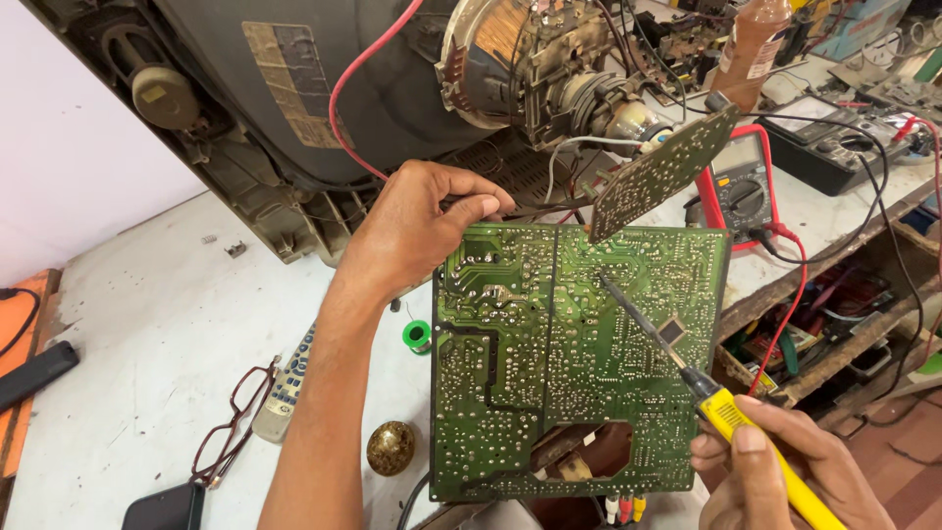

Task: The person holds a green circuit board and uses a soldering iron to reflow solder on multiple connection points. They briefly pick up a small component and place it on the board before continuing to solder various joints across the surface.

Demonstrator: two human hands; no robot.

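Spectacles (231, 422), one pair, folded on white table (147, 314), far left; beside them one remote control (285, 388), one brass-coloured egg-shaped object (391, 448), one small green solder spool (418, 336). Left hand (412, 231), grip closed on upper left edge of green circuit board (564, 363), one, held solder side up at centre, tilted toward viewer. Best kept braced firmly there so board cannot rock under tool. Smaller circuit board (662, 172), one, tethered by wires to neck of picture tube (392, 79) above. Soldering iron (687, 368), one, yellow handle, tip resting on joint near board's middle; judged best held steady on single pad, clear of neighbouring tracks, wires kept off hot shaft. Right hand (775, 471), grip wrapped round iron's handle, pen-fashion. Multimeters, two: red-cased (741, 186) just beyond board, black (834, 137) further right. Brown bottle (756, 39), one, at rear.
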